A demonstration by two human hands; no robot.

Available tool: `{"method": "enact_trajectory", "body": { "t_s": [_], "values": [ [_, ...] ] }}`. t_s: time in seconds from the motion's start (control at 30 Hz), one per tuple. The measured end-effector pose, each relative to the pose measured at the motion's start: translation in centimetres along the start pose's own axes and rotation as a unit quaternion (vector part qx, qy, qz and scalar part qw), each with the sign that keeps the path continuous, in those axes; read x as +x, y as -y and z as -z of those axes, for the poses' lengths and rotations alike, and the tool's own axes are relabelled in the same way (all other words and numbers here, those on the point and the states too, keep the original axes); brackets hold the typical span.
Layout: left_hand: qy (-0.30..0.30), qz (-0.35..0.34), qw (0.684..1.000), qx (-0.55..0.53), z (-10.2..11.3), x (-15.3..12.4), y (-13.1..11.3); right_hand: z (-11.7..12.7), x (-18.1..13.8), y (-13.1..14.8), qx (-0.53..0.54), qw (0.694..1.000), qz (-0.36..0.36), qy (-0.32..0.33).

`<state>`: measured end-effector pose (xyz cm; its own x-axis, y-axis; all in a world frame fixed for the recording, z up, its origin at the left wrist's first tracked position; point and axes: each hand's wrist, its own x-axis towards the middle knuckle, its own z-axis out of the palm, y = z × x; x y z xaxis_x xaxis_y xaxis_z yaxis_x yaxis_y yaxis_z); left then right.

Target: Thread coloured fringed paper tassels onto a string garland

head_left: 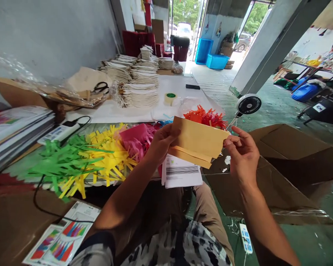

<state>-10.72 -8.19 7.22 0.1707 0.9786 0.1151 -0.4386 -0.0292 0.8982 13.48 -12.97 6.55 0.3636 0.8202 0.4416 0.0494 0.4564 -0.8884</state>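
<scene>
A folded sheet of yellow-orange paper (pixel 199 136) is stretched between my two hands above the table edge. My left hand (pixel 163 144) is closed on its left end, thumb on top. The thumb and fingertips of my right hand (pixel 242 151) pinch its right corner, with the index finger raised. Beneath the paper lies a stack of white printed cards (pixel 183 179). Beyond it sits a bunch of red-orange paper fringe (pixel 207 117). To the left lie pink fringe (pixel 135 138), yellow fringe (pixel 108 151) and green fringe (pixel 61 159).
Stacks of cream pieces (pixel 141 90), a tape roll (pixel 170 98), black scissors (pixel 100 87) and a phone (pixel 192 87) lie farther back. A small fan (pixel 249 105) stands at the right edge. An open cardboard box (pixel 291 166) is at my right, a power strip (pixel 245 238) below.
</scene>
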Motion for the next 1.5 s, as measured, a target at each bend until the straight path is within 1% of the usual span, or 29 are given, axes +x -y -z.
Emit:
{"method": "enact_trajectory", "body": {
  "t_s": [0.13, 0.3, 0.37, 0.5, 0.57, 0.67, 0.73, 0.83, 0.9, 1.0, 1.1, 1.23, 1.37, 1.5],
  "values": [
    [0.003, 0.006, 1.0, 0.013, 0.0, -0.1, -0.1, -0.1, -0.1, 0.1, 0.003, 1.0, -0.01, 0.01],
    [0.009, 0.007, 0.999, 0.031, 0.2, -0.2, 0.3, 0.1, 0.1, -0.1, 0.028, 0.998, -0.047, -0.002],
    [-0.004, -0.005, 0.999, 0.036, 0.3, -0.2, 0.4, 0.2, -0.1, 0.1, 0.001, 1.0, -0.025, 0.01],
    [-0.034, -0.05, 0.996, 0.067, 0.4, -0.4, 0.4, 0.3, -0.5, 0.2, -0.077, 0.991, 0.042, 0.097],
    [-0.014, -0.07, 0.995, 0.07, 0.5, -0.4, 0.2, 0.7, -0.4, -0.1, -0.092, 0.988, 0.047, 0.119],
    [0.059, -0.082, 0.993, 0.061, 0.8, -0.5, 0.0, 1.5, 0.2, -0.6, -0.078, 0.992, 0.013, 0.096],
    [0.085, -0.088, 0.99, 0.075, 1.2, -0.4, -0.2, 2.1, 0.5, -0.9, -0.05, 0.994, -0.019, 0.09],
    [0.063, -0.117, 0.983, 0.125, 1.8, -0.5, -0.4, 2.7, 0.7, -1.0, -0.034, 0.992, -0.039, 0.114],
    [0.043, -0.151, 0.975, 0.159, 2.2, -0.6, -0.5, 2.7, 0.6, -0.8, -0.046, 0.99, -0.034, 0.129],
    [0.035, -0.187, 0.96, 0.207, 2.5, -0.7, -0.6, 2.5, 0.4, -0.3, -0.069, 0.987, -0.025, 0.142],
    [0.036, -0.176, 0.954, 0.241, 2.8, -0.7, -0.5, 2.3, 0.4, 0.2, -0.101, 0.986, 0.006, 0.135],
    [0.034, -0.145, 0.958, 0.245, 2.9, -0.8, -0.4, 2.2, 0.4, 0.7, -0.155, 0.978, 0.05, 0.127],
    [0.014, -0.15, 0.96, 0.236, 2.7, -1.1, -0.3, 2.1, 0.5, 0.8, -0.183, 0.973, 0.05, 0.127],
    [0.014, -0.147, 0.964, 0.22, 2.6, -1.0, -0.2, 2.0, 0.8, 0.9, -0.22, 0.968, 0.035, 0.118]
  ]
}}
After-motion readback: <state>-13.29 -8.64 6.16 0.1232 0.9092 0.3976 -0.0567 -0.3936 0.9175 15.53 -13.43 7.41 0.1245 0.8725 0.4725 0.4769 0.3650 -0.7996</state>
